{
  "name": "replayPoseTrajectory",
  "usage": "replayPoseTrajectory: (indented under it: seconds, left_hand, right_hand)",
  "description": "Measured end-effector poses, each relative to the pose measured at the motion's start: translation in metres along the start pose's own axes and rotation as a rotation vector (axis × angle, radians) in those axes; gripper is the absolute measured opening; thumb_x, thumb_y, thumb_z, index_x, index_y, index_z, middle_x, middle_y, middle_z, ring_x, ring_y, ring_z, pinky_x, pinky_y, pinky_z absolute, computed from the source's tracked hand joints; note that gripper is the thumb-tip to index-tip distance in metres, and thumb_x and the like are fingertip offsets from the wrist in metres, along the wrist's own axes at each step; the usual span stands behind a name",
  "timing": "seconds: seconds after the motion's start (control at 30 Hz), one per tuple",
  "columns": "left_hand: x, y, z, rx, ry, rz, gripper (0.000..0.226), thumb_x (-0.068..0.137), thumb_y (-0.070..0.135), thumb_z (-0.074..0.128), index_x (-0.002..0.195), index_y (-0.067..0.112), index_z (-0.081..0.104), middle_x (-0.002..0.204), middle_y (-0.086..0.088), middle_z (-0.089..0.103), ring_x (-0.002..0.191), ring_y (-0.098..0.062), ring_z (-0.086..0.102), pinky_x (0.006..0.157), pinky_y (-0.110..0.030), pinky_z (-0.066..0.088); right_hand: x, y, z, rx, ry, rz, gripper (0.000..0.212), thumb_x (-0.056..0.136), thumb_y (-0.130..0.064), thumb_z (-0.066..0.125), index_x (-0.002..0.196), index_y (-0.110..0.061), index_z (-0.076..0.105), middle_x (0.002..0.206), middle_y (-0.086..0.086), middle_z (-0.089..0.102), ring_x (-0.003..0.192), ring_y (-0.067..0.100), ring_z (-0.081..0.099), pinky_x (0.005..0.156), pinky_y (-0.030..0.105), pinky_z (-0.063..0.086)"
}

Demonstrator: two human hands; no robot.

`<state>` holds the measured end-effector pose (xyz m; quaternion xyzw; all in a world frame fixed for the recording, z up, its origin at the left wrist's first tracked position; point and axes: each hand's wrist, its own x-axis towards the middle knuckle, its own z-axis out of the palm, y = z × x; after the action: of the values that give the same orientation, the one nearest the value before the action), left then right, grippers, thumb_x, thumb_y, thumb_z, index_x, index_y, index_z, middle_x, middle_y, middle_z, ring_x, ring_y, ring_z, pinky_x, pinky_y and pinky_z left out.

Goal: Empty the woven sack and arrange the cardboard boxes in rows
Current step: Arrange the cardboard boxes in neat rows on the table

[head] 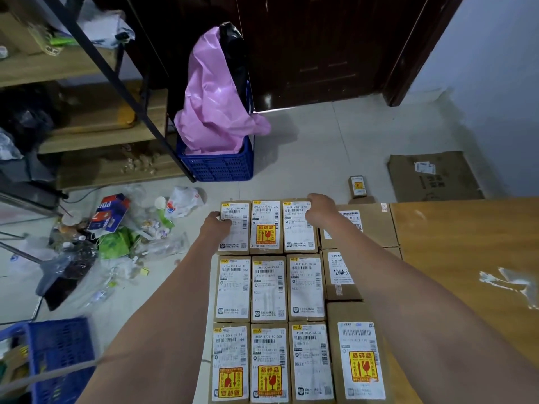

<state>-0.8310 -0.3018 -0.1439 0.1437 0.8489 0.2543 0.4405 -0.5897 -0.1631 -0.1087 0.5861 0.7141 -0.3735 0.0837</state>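
A: What are the hands doing?

B: The left hand (217, 224) is resting on the outer edge of the far-left box (235, 225), fingers curled over its side. The right hand (320, 209) is curling over the far corner of the far-right box (299, 225) in the same row. Whether either is truly gripping or only pressing, I cannot tell; the fingertips are hidden.

A: Why both ends at once?

B: Probably they are squeezing the far row of three together, the middle box (267, 225) being caught between, so the edges are lining up with the two nearer rows (269, 290).

A: So the arranging is going well?

B: Nine labelled cardboard boxes are lying label-up in a tight three-by-three grid, touching each other. Beside them on the right, larger parcels (357, 357) are sitting against a big brown carton (466, 258).

A: And the woven sack?

B: It is not showing anywhere I can identify. One small box (358, 186) is standing apart on the tiled floor (320, 147), likely awaiting a place. Farther out, a blue crate (217, 167) is holding pink plastic, and litter (116, 228) is lying near the shelving.
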Motion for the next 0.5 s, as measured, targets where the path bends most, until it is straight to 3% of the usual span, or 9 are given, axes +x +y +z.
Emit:
replayPoseTrajectory:
  seconds: [0.1, 0.2, 0.37, 0.5]
  left_hand:
    - [0.004, -0.003, 0.000, 0.025, -0.007, -0.001, 0.050, 0.086, 0.025, 0.052, 0.136, 0.018, 0.046, 0.119, -0.010, 0.066, 0.104, -0.034, 0.065, 0.091, -0.048, 0.055]
    - [0.007, -0.005, -0.002, 0.033, -0.025, 0.001, 0.054, 0.081, 0.030, 0.051, 0.134, 0.018, 0.049, 0.114, -0.008, 0.068, 0.098, -0.031, 0.067, 0.089, -0.048, 0.057]
    - [0.013, -0.004, -0.005, 0.039, -0.007, 0.007, 0.053, 0.087, 0.031, 0.049, 0.137, 0.016, 0.046, 0.122, -0.011, 0.065, 0.103, -0.033, 0.065, 0.089, -0.048, 0.056]
    - [0.005, -0.004, -0.001, 0.054, -0.002, 0.005, 0.046, 0.092, 0.028, 0.049, 0.135, 0.013, 0.049, 0.120, -0.010, 0.065, 0.103, -0.032, 0.064, 0.091, -0.045, 0.055]
  right_hand:
    - [0.000, 0.002, -0.001, 0.010, -0.012, -0.008, 0.067, 0.087, 0.001, 0.053, 0.151, -0.010, 0.036, 0.150, 0.010, 0.043, 0.134, 0.028, 0.043, 0.101, 0.027, 0.040]
    - [0.003, 0.011, -0.012, 0.109, 0.059, 0.062, 0.075, 0.090, -0.006, 0.056, 0.156, -0.018, 0.021, 0.151, 0.015, 0.036, 0.135, 0.033, 0.040, 0.103, 0.031, 0.040]
    - [0.002, 0.060, -0.050, 0.016, 0.240, 0.348, 0.077, 0.094, -0.020, 0.058, 0.154, -0.011, 0.012, 0.151, 0.025, 0.022, 0.140, 0.040, 0.027, 0.111, 0.047, 0.033]
    - [-0.002, 0.105, -0.067, 0.076, 0.209, 0.560, 0.082, 0.091, -0.029, 0.058, 0.154, -0.004, 0.013, 0.154, 0.021, 0.025, 0.141, 0.038, 0.028, 0.112, 0.048, 0.032]
